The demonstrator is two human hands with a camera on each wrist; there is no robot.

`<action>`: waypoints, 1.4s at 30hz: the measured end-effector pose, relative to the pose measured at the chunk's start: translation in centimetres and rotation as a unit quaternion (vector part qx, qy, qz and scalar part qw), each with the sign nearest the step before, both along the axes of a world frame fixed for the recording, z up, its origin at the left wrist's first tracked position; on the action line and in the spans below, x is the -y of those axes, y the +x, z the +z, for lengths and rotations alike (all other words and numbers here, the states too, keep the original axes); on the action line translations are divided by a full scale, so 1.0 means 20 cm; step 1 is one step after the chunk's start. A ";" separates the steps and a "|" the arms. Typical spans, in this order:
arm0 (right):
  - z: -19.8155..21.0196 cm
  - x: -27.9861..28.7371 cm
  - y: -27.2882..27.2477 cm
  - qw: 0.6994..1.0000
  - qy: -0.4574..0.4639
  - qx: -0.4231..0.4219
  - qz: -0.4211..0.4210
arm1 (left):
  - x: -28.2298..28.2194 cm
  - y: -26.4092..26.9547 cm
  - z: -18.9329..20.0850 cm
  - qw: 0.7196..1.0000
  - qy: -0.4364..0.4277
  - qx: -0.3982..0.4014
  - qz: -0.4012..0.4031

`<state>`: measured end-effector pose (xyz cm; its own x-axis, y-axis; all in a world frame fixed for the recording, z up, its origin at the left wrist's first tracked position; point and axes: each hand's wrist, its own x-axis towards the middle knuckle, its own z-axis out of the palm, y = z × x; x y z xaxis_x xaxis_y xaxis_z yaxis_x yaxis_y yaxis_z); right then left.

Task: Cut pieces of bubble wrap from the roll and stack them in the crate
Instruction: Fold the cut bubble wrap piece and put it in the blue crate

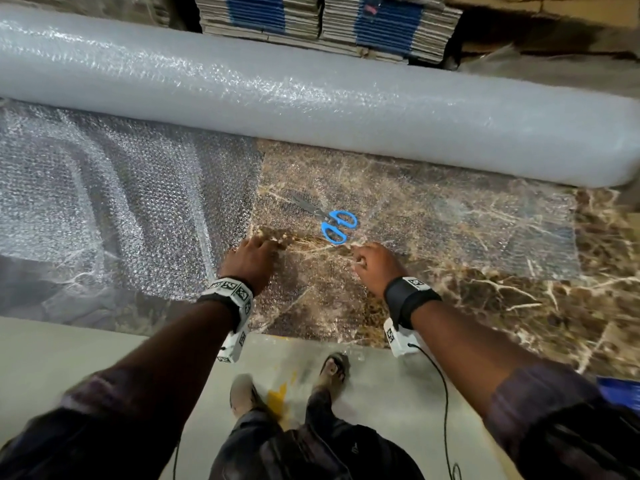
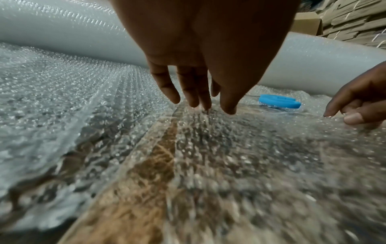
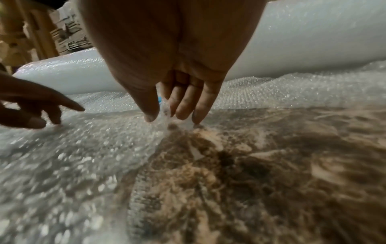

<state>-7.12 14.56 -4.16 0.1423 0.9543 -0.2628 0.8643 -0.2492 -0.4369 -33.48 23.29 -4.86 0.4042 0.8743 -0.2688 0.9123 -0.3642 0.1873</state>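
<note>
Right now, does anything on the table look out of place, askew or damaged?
Nothing looks damaged. The scissors lie loose on the unrolled bubble wrap, beyond both hands. The right hand pinches a cut sheet's corner; the left hand touches its edge with straight fingers.

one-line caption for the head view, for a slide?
Both hands, left hand and right hand, handle a bubble wrap sheet; blue scissors lie beyond.

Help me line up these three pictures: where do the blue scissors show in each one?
Head: scissors at centre, on the bubble wrap beyond both hands.
Left wrist: blue handles right of centre, past the fingertips.
Right wrist: only a blue sliver behind the thumb.
Shared landmark: the roll behind.
</note>
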 end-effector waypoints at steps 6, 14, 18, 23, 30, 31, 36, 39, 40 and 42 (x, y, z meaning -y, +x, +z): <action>0.00 -0.03 0.04 0.998 0.026 -0.047 -0.044 | 0.01 -0.03 0.02 0.998 0.017 0.058 0.016; 0.11 -0.08 0.13 0.991 0.110 -0.056 -0.042 | -0.05 0.02 0.14 0.984 -0.017 0.172 0.032; 0.18 -0.04 0.13 0.990 0.126 -0.058 0.006 | -0.03 -0.01 0.18 0.982 -0.005 0.190 0.010; 0.16 0.09 0.13 0.992 0.094 -0.052 0.073 | 0.10 -0.07 0.19 0.983 0.011 0.181 -0.035; 0.04 0.27 0.16 0.993 0.051 -0.022 0.108 | 0.32 -0.14 0.07 0.987 0.005 0.151 -0.049; 0.03 0.29 0.15 0.993 0.043 -0.017 0.112 | 0.33 -0.15 0.04 0.989 0.009 0.141 -0.052; -0.01 0.31 0.10 0.991 0.023 0.044 0.126 | 0.38 -0.17 -0.01 0.991 0.009 0.127 -0.033; -0.04 0.31 0.10 0.991 0.005 0.067 0.117 | 0.41 -0.19 -0.04 0.992 0.000 0.112 -0.049; -0.04 0.31 0.10 0.990 -0.010 0.075 0.117 | 0.43 -0.20 -0.04 0.992 -0.009 0.109 -0.059; -0.04 0.31 0.11 0.987 -0.040 0.084 0.128 | 0.45 -0.21 -0.06 0.990 -0.026 0.107 -0.089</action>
